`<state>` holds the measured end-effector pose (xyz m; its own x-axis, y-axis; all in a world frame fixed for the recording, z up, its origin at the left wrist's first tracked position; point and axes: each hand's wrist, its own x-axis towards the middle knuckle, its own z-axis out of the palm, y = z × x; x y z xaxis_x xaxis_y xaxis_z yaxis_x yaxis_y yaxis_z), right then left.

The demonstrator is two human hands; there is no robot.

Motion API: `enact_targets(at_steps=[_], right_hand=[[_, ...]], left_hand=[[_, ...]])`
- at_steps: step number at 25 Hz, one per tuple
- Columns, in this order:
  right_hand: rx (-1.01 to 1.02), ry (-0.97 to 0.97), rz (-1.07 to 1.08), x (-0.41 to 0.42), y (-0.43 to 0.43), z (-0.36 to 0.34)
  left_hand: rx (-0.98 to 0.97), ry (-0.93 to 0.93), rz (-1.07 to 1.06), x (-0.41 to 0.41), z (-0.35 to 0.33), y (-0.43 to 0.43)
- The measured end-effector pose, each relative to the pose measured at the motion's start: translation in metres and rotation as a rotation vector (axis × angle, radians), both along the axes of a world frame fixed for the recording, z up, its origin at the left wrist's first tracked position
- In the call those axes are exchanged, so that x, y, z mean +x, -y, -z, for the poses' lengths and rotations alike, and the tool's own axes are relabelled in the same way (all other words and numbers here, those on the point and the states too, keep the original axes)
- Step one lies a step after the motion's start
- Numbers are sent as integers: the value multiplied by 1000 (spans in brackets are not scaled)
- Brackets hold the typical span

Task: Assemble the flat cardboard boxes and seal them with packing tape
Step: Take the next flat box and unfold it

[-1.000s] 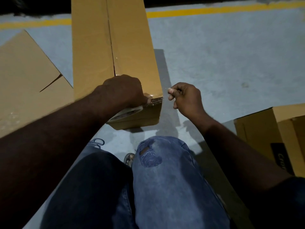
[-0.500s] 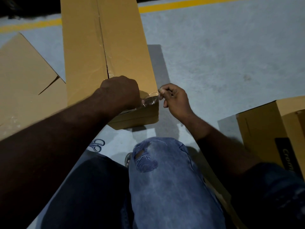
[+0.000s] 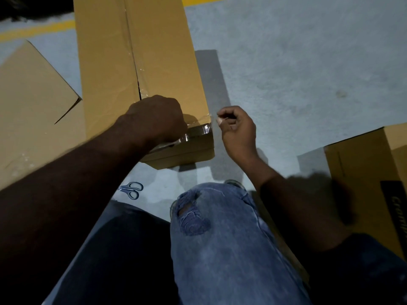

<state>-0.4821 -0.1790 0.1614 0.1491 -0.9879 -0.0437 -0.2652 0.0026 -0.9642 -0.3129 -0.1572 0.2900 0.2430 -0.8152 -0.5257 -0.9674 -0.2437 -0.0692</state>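
While curled, left hand point(image 3: 154, 119), right hand point(image 3: 239, 128).

The floor point(image 3: 297, 62) is pale grey-blue and speckled. 1 yellow line point(image 3: 37, 30) crosses its far side. Beyond it, at far left, lies a dark strip point(image 3: 33, 7).

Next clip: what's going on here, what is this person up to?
A person is taping the near end of a long cardboard box on the floor. The left hand grips a roll of clear packing tape at the box's near edge. The right hand pinches the free end of the tape strip just past the box's right corner. Tape already shows along the top seam. Scissors lie on the floor beside the knee, with flat cardboard to the left.
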Motion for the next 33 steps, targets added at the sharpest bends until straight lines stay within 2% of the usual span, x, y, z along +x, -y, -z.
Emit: enact_targets(at_steps=[2,4,7,11,15,20,25,30,33], right_hand=[[-342,-22,-164,-2,-7,-23],[-588,-102,-330,-2,-7,-31],[-732,-255,-445,-4,9,-22],[-870,-340,-543,-7,22,-9],[-865,-325,-639,-14,26,1],[-898,-327,-630,-16,26,4],[-866,-298,-599,-12,21,6],[-863,-313,-593,-8,16,3],[-878,-373,-585,-4,14,-3]], left_hand=[[2,-17,-15,2,0,1],[5,-14,-20,0,-1,0],[-23,25,-1,-2,-2,-2],[-50,10,-17,-1,-3,-7],[-6,-90,24,4,-5,-8],[110,-332,7,24,-36,-25],[53,-165,-33,52,-55,-57],[-24,46,-18,56,-36,-62],[-15,110,-14,54,-24,-54]])
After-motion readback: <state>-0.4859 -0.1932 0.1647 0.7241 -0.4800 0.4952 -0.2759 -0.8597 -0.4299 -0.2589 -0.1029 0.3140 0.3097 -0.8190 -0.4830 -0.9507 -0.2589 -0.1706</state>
